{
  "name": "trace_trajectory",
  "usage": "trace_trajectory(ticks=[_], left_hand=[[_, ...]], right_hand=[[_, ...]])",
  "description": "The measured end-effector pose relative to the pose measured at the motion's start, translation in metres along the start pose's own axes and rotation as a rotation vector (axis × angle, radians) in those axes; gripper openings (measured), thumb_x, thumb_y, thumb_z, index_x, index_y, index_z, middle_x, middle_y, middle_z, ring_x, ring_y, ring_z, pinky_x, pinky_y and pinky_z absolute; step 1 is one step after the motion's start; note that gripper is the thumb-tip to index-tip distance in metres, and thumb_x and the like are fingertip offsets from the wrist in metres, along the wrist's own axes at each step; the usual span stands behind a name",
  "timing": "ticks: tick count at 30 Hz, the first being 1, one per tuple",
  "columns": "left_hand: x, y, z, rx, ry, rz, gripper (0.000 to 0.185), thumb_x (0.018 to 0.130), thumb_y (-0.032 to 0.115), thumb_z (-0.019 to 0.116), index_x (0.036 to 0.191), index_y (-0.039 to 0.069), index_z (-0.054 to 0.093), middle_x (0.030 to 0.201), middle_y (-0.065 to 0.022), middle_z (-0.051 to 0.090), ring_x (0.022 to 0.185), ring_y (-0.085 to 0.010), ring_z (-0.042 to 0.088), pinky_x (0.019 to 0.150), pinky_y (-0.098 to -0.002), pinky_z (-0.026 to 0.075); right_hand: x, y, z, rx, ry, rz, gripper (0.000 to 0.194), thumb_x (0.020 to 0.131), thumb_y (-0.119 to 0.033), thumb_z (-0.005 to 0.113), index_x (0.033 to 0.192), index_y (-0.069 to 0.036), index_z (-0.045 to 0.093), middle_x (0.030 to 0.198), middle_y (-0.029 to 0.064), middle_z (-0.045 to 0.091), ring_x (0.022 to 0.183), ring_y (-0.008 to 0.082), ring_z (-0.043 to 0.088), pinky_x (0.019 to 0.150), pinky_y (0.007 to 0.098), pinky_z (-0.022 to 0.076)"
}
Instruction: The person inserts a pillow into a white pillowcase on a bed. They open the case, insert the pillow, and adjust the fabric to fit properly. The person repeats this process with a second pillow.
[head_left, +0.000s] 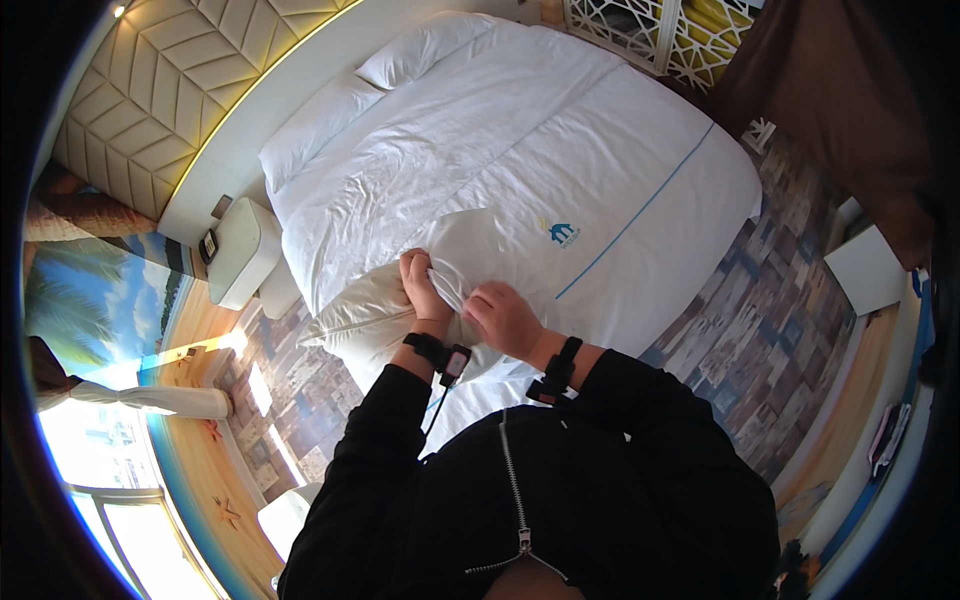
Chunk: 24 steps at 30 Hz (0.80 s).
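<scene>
A cream pillow (358, 309) lies in front of me at the near side of the bed, with a white pillowcase (474, 234) covering its far right part. My left hand (424, 283) grips the pillowcase at its opening, where it meets the pillow. To the right, my right hand (501, 319) pinches the same opening's edge, its fingers slightly blurred. Folds of white cloth stretch between the two hands. Under them is the white duvet (600, 172) of the bed, with a blue stripe and a printed logo. The pillow's near part is partly hidden by my left wrist.
Two white pillows (322, 131) rest at the headboard (247, 112). A white nightstand (241, 251) with a telephone (208, 246) stands left of the bed. Patchwork-patterned flooring (750, 322) runs along the right, near a white box-shaped piece (866, 270) and a brown curtain (840, 127).
</scene>
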<state>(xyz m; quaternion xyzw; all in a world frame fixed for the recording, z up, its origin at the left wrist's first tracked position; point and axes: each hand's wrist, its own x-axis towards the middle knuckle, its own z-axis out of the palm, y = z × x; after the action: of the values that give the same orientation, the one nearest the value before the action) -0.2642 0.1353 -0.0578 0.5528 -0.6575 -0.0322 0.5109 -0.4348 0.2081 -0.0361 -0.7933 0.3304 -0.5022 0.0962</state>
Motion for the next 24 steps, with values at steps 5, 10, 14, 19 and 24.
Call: trace_trajectory(ticks=[5,10,14,19,24], left_hand=[[-0.012,-0.004,0.012,-0.234,-0.025,-0.193,0.012,0.085,0.004,0.062,0.092,0.006,0.052,0.096,-0.0082,0.058,0.088,-0.019,0.052,0.081,-0.0317,0.046],[-0.023,0.01,0.008,-0.134,-0.158,-0.329,0.021,0.078,0.017,0.073,0.083,0.005,0.057,0.078,-0.0113,0.061,0.077,-0.0285,0.059,0.073,-0.0396,0.048],[-0.018,0.015,-0.001,-0.035,-0.232,-0.119,0.021,0.077,0.021,0.074,0.076,0.004,0.061,0.077,-0.0171,0.063,0.081,-0.041,0.061,0.073,-0.0488,0.049],[-0.015,0.034,-0.027,0.163,-0.372,0.082,0.029,0.077,0.023,0.075,0.095,0.005,0.06,0.094,-0.0168,0.063,0.095,-0.0406,0.059,0.093,-0.0504,0.045],[-0.036,0.056,-0.059,0.338,-0.375,0.112,0.039,0.079,0.022,0.072,0.113,0.007,0.059,0.11,-0.0156,0.065,0.109,-0.0385,0.06,0.101,-0.0501,0.042]], right_hand=[[-0.019,0.003,0.002,0.113,0.034,0.239,0.008,0.094,-0.01,0.064,0.096,-0.005,0.058,0.089,0.0136,0.058,0.083,0.0353,0.061,0.074,0.0407,0.0516],[-0.001,0.034,-0.001,0.507,0.053,0.769,0.03,0.098,-0.024,0.067,0.115,0.0,0.062,0.107,0.0148,0.065,0.097,0.0253,0.065,0.085,0.0374,0.0517],[0.011,0.055,-0.004,0.959,-0.061,0.993,0.044,0.099,-0.03,0.066,0.127,0.004,0.06,0.118,0.0141,0.067,0.107,0.0206,0.064,0.093,0.033,0.0507],[0.014,0.082,0.002,0.881,-0.18,1.073,0.035,0.103,-0.019,0.058,0.133,-0.001,0.059,0.122,0.0086,0.07,0.11,0.0154,0.065,0.097,0.0298,0.0508],[0.012,0.07,0.009,0.957,-0.234,0.971,0.028,0.1,-0.013,0.061,0.124,0.0,0.067,0.114,0.007,0.072,0.103,0.0134,0.066,0.092,0.0287,0.0522]])
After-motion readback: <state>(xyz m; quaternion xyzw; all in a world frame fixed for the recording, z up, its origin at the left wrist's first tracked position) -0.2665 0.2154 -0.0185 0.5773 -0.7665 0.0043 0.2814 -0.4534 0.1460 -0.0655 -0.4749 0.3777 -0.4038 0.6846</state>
